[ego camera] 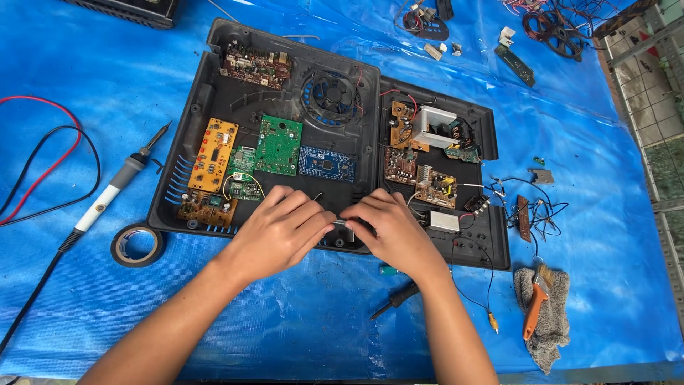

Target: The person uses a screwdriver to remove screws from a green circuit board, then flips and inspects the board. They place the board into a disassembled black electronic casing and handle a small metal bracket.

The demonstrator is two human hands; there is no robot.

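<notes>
A: Where are the hands?
B: Both at the front edge of the black case (214,93), close together, fingertips almost meeting. Left hand (279,232) and right hand (390,229) pinch a small grey metal part (340,223) between them. Fingers curled on it, not spread.

A: Part sits where?
B: Over the seam between the two case halves, near the front rim. Too small to tell what it is.

A: What's in the case?
B: Left half: orange board (213,153), green board (278,145), blue board (327,163), brown board (257,65) at the back, fan (330,93) beside it. Right half: transformer (434,126) and a few brown boards around it.

A: On the counter?
B: All on a blue tarp (92,314). Soldering iron (114,189) left of the case, tip pointing away from the person. Tape roll (137,245) just beside the case's front left corner. Red and black leads (43,164) far left. Screwdriver (395,299) under the right forearm. Orange-handled brush (536,303) on a grey rag (552,324), right of the case. Loose wires (538,214) and small boards near the right edge.
</notes>
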